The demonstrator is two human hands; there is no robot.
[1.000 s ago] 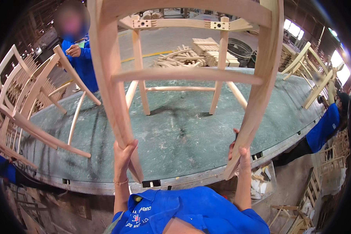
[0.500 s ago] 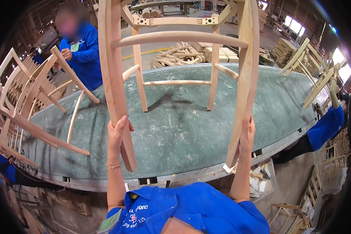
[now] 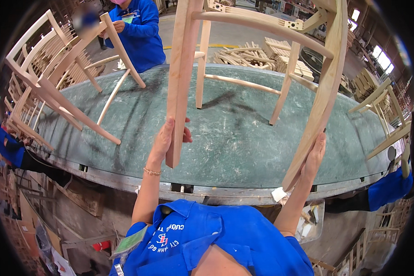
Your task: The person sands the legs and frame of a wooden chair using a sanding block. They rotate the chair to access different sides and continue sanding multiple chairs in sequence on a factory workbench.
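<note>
A bare wooden chair frame [image 3: 262,24] stands tilted over the green tabletop, its two near legs pointing toward me. My left hand [image 3: 164,141] is closed round the lower part of the left near leg [image 3: 183,87], with fingertips showing on its inner side. My right hand [image 3: 313,155] holds the outer side of the right near leg [image 3: 324,101] low down; some of its fingers are hidden behind the wood. Farther off, the other two legs are joined by a thin round rung [image 3: 241,83]. Metal fittings show at the frame's upper corners.
More chair frames lean at the left [image 3: 55,87] and right [image 3: 385,115] of the scuffed green table [image 3: 234,152]. A co-worker in blue [image 3: 140,39] handles the left ones. Wood pieces [image 3: 244,55] are piled beyond. A bin of scraps [image 3: 312,223] stands below the near edge.
The chair frame and both my hands now appear farther right, and the frame looks more turned. The whole view has shifted too. Both hands are still on the near legs.
</note>
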